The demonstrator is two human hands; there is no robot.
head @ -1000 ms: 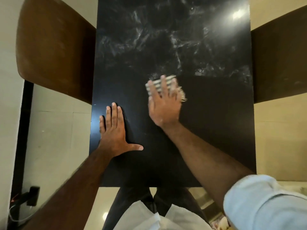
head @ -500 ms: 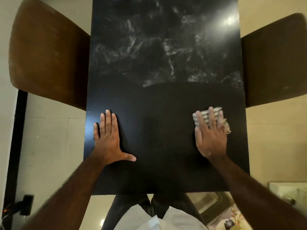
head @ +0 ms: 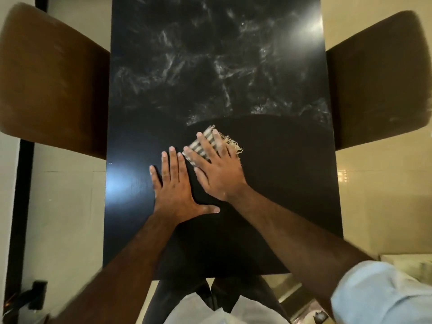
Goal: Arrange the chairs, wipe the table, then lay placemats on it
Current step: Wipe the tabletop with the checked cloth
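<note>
**Wipe under way at the near half of the table**

The right hand point(head: 217, 169) is down flat on the folded striped cloth point(head: 210, 132), fingers straight and spread. It is not clutching the cloth, only pressing it onto the black table point(head: 268, 183). That looks like the sensible hold for wiping, since a flat palm spreads the pressure and drags the whole pad along.

The cloth sits under the fingers at the hand's 12 o'clock. One corner pokes out past the fingertips, and a frayed fringe shows at about 2 o'clock.

The left hand point(head: 174, 183) lies just beside it at 8 o'clock, palm down on bare tabletop with the thumb splayed and nothing held. It is most likely a brace for the lean forward.

At 12 o'clock from the cloth lies a broad field of whitish smears point(head: 210, 66), while the surface nearer the person looks dark and clean. By that reading the far half remains to be done.

A brown chair point(head: 51, 83) is tucked in at the table's 9 o'clock and another chair point(head: 374, 85) at 3 o'clock, so the arranging appears settled. No placemats are in sight.
</note>
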